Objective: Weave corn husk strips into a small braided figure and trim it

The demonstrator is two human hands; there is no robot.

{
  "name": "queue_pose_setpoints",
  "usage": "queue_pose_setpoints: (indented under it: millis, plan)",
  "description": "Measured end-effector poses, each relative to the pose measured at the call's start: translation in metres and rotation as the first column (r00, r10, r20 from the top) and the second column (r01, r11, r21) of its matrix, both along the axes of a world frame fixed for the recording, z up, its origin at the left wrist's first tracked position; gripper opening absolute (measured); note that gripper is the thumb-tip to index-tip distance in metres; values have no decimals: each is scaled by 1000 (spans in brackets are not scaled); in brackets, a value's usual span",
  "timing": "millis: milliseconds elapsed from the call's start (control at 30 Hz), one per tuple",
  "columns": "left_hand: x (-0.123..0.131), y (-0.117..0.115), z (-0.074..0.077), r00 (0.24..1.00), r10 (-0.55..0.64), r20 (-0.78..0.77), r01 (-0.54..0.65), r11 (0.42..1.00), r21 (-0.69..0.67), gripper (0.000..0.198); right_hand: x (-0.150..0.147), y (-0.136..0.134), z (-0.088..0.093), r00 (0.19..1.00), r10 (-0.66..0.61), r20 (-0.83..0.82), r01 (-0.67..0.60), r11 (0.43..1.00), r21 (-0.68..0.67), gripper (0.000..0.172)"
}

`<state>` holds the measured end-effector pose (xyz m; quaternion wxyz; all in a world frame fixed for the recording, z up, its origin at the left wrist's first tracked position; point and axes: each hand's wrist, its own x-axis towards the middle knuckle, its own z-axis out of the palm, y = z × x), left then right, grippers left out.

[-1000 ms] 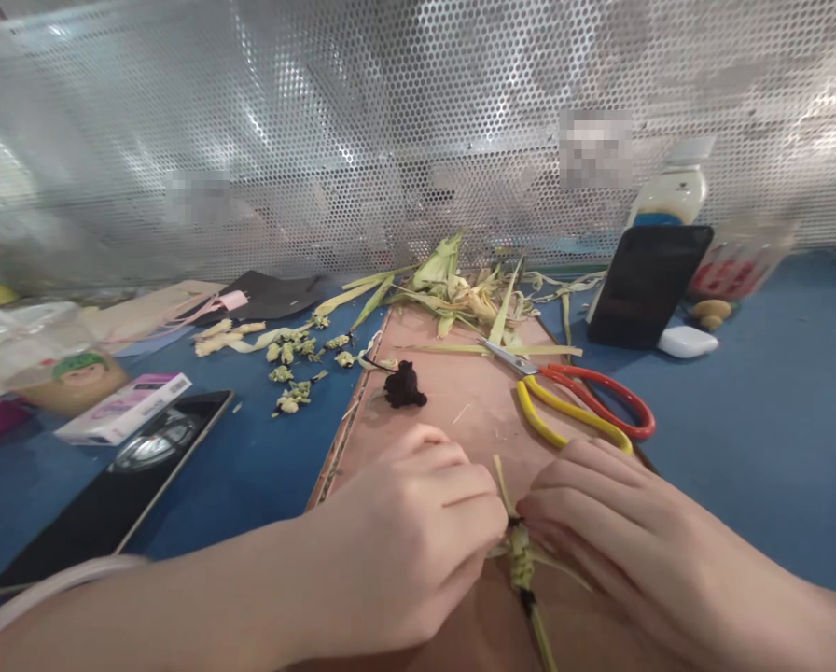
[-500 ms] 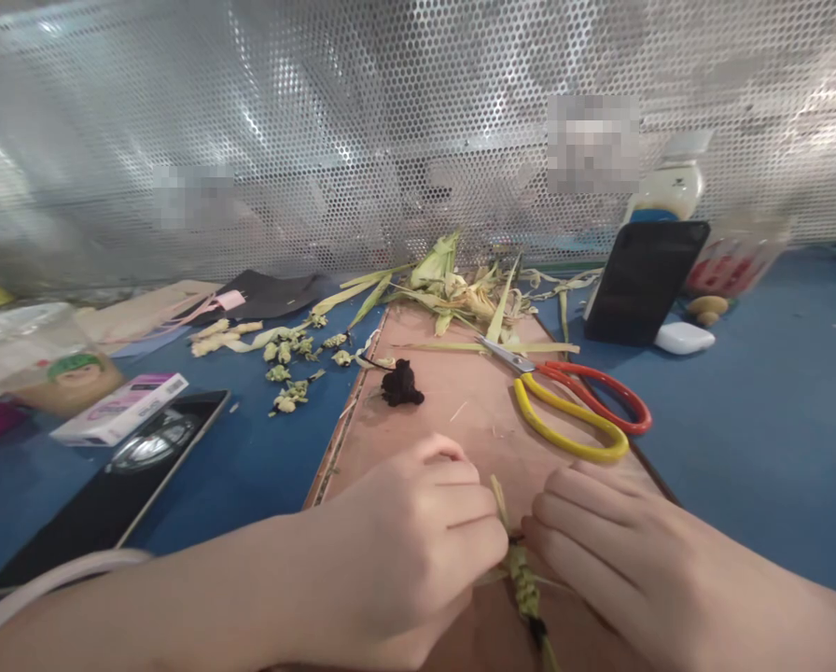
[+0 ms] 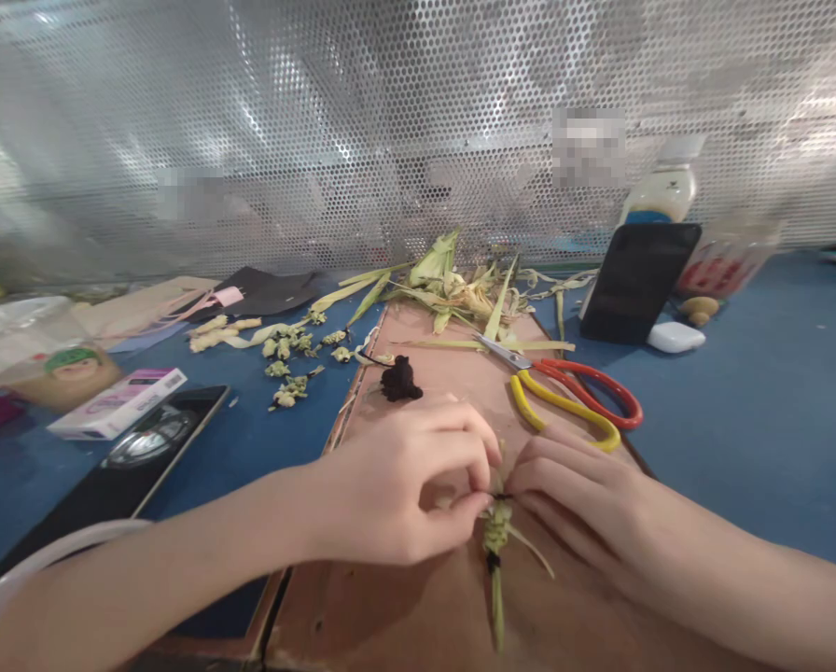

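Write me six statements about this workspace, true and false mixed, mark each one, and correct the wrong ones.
1. The left hand and right hand are both at the green woven piece. True.
2. The scissors have one yellow handle and one red. True.
3. The left hand is holding the scissors. False: it is at the woven piece.
4. A black bundle lies on the brown board, left of the scissors. True.
5. The upright dark phone partly hides a bottle. True.
6. The bottle is uncapped. False: a white cap tops it.
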<state>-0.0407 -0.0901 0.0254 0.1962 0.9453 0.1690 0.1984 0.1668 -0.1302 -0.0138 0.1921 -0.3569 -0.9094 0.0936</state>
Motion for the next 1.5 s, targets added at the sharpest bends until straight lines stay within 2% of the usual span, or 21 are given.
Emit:
queue_pose_setpoints:
  millis: [100,167,300,400,600,733,833,867,967,1167,1200,1333,1433,1500]
  plan:
    - [2,5,2,1000,28,4,-28,992,-126,5,2,-1,3,995,-35,-94,31,999,-40,18]
    - [2,5,1,994,111,11,-108,982,-155,5,3,-4,6,986,-73,-149,65,996,-53,17]
    - [4,-1,-2,976,217,-26,-218,955,-201,13,5,-9,8,988,-72,-136,64,996,-58,17]
    - [5,-2,-4,985,168,-43,-173,966,-193,19,6,-8,5,992,-32,-120,31,999,-12,18]
    - [5,7,-9,994,44,-98,-58,988,-144,30,10,-5,2,988,-82,-134,81,997,-15,17]
    - [7,12,-11,997,48,-58,-58,981,-187,18,10,-1,6,984,-77,-162,68,996,-61,18]
    - [7,12,-8,992,123,-21,-124,967,-221,15,6,5,9,984,-73,-161,58,993,-100,17]
    - [6,12,-7,988,153,-32,-156,954,-256,15,4,8,10,985,-70,-159,54,993,-106,17]
    - [3,11,-4,972,212,-102,-236,864,-445,20,-1,18,10,982,-67,-176,47,992,-116,16]
    - [5,11,-7,964,254,-71,-236,706,-668,20,-3,34,1,972,-64,-226,29,988,-153,14]
    - [7,11,-8,960,267,-83,-255,711,-656,19,-3,35,0,971,-73,-226,38,987,-156,14]
    - [10,11,-13,953,291,-85,-292,808,-512,13,-1,36,-2,975,-81,-208,46,985,-167,17]
    - [11,17,-17,975,217,-57,-222,895,-387,15,2,35,-3,976,-79,-204,47,986,-158,17]
    - [12,21,-19,989,144,-44,-150,933,-328,14,3,36,-3,978,-74,-196,44,987,-155,15]
